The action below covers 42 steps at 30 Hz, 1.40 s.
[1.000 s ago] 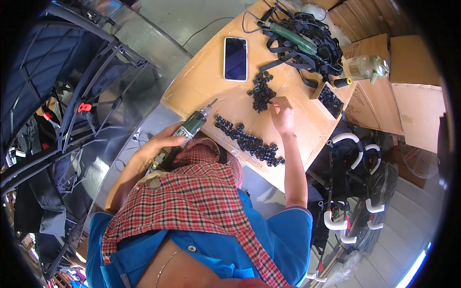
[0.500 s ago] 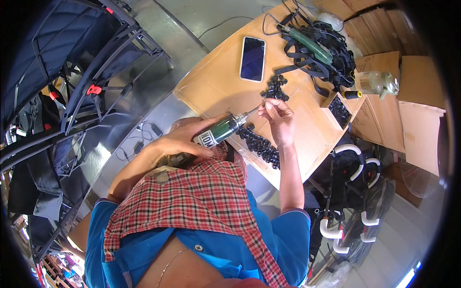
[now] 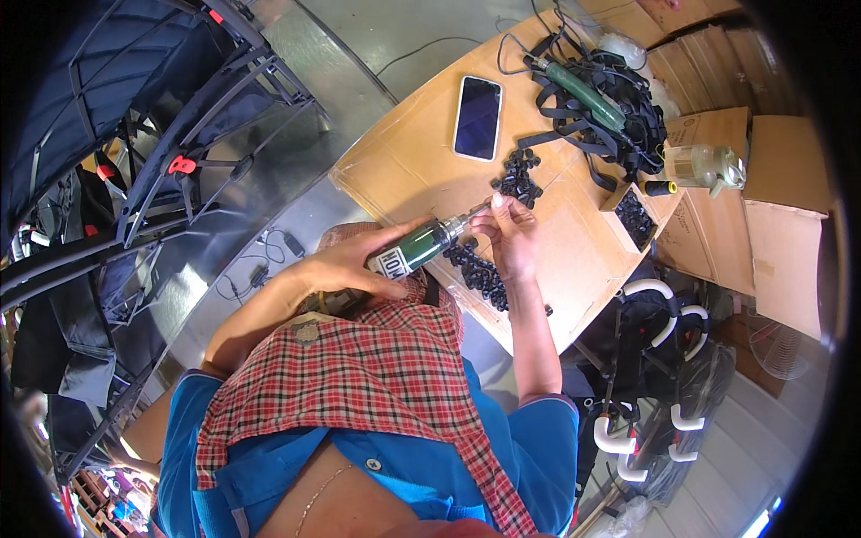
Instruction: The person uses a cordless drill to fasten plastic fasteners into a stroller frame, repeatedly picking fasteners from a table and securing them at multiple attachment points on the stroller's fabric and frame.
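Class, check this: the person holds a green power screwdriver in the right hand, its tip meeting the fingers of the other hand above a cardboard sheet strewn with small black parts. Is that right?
Not quite. The head view shows the green screwdriver in the left hand; its tip meets the right hand. The cardboard sheet and black parts are as stated.

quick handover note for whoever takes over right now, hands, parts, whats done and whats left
Left hand: wrapped around the green power screwdriver, bit pointing at the right hand.
Right hand: fingers pinching a small part at the bit tip; the part is too small to make out.
Small black parts: one pile under the hands, another pile near the phone, more in the small box.
Done and left: cannot tell from this view.
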### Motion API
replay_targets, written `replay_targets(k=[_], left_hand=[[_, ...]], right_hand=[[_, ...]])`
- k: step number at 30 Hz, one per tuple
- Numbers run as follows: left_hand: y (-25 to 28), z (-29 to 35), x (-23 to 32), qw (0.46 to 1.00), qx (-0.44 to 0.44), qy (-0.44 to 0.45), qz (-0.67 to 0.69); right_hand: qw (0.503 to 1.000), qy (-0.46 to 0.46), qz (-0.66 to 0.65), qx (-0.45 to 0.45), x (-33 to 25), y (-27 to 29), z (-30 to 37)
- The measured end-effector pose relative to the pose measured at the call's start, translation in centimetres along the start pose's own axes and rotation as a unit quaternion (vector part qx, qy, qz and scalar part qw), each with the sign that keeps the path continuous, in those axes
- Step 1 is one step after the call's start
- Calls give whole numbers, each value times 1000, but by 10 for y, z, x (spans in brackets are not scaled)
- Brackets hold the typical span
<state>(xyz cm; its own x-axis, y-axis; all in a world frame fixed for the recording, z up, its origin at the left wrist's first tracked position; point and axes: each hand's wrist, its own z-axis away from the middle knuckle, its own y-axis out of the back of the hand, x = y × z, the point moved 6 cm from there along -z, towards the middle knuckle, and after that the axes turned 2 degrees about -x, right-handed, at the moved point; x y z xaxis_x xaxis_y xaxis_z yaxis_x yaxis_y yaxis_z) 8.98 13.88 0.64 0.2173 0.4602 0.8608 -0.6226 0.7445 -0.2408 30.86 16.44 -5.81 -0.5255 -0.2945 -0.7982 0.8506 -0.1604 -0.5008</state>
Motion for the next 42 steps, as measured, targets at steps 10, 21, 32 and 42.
replay_targets(k=[10, 21, 32, 42], left_hand=[[0, -2, -2, 999, 9, -26, -40], [-2, 8, 0, 997, 0, -44, 55], [5, 33, 12, 993, 46, -52, 90], [22, 109, 22, 944, 157, -204, 204]], right_hand=[[1000, 24, 10, 1, 4, -5, 6], [623, 263, 732, 88, -43, 98, -46], [846, 294, 443, 30, -72, 8, -58], [859, 305, 357, -204, -55, -179, -62]])
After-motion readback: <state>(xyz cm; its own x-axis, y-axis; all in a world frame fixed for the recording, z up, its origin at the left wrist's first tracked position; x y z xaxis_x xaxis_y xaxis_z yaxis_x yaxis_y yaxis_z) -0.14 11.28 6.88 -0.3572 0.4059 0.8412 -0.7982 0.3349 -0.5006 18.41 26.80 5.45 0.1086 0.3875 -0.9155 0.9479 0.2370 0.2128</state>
